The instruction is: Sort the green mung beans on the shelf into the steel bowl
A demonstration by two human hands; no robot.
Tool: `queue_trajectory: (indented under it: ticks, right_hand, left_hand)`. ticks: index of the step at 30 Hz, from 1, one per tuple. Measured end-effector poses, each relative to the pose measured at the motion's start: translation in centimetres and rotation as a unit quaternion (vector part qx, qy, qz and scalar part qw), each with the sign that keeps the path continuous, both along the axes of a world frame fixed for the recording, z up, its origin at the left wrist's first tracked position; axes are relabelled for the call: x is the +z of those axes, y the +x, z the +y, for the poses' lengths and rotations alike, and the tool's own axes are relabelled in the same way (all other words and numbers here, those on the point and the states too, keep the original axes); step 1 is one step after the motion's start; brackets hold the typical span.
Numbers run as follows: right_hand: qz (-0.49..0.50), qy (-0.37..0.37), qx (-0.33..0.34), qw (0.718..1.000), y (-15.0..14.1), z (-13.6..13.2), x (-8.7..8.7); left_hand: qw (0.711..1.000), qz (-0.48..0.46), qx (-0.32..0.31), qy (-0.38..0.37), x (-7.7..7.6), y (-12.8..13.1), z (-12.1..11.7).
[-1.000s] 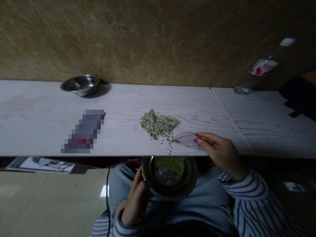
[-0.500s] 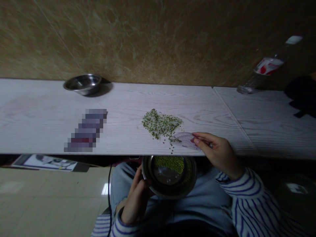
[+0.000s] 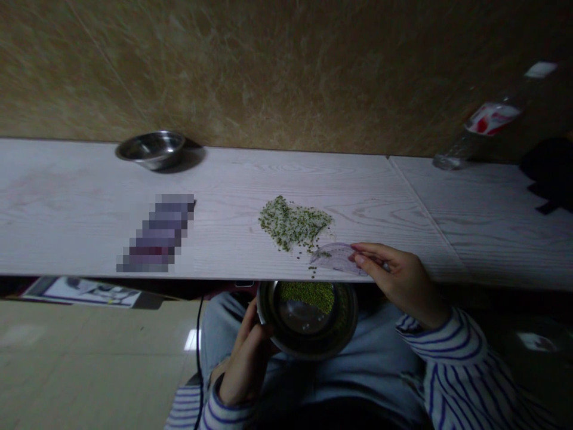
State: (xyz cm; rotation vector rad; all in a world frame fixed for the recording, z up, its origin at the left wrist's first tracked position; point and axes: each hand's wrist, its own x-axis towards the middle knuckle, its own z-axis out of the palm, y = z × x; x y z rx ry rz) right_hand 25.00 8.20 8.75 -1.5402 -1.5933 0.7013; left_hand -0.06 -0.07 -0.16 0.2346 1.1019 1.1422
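My left hand (image 3: 248,352) grips the left rim of a metal bowl (image 3: 308,349), held over the lap just below the table's front edge. Green mung beans (image 3: 308,297) lie along the far side inside it. Between the thumb and fingers of my right hand (image 3: 394,272) is a clear purple-tinted protractor (image 3: 335,258), low over the table near its front edge. A spread-out pile of mung beans mixed with white grains (image 3: 293,222) lies just beyond the protractor. A few loose beans (image 3: 312,272) sit at the edge above the bowl.
A second metal bowl (image 3: 152,156) stands at the back left by the wall. A blurred-out flat object (image 3: 156,234) lies on the left of the table (image 3: 228,239). A plastic bottle (image 3: 492,118) and a dark object (image 3: 548,173) are at the right.
The loose beans near the edge have shifted slightly, gathering closer above the bowl. My right hand with the protractor has moved a little to the right. The bowl stays in my left hand.
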Motion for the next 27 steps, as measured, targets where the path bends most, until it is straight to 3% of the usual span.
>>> queue_trajectory:
  ticks: [7,11,16,27]
  right_hand:
    - [0.002,-0.002,0.031,1.000,-0.9,-0.5,0.2]
    - [0.004,-0.016,0.050,0.999,-1.0,-1.0,0.5]
    - [-0.005,0.015,-0.009,1.000,-1.2,-1.1,-0.1]
    - [-0.022,0.063,-0.055,0.996,-0.7,0.0,-0.4]
  left_hand:
    - [1.000,-0.007,-0.002,0.018,1.2,0.3,0.3]
    - [1.000,-0.007,-0.008,0.016,1.0,0.0,0.2]
    - [1.000,-0.010,-0.006,0.016,0.6,-0.2,0.1]
    - [1.000,-0.004,0.001,0.011,0.9,-0.4,0.1]
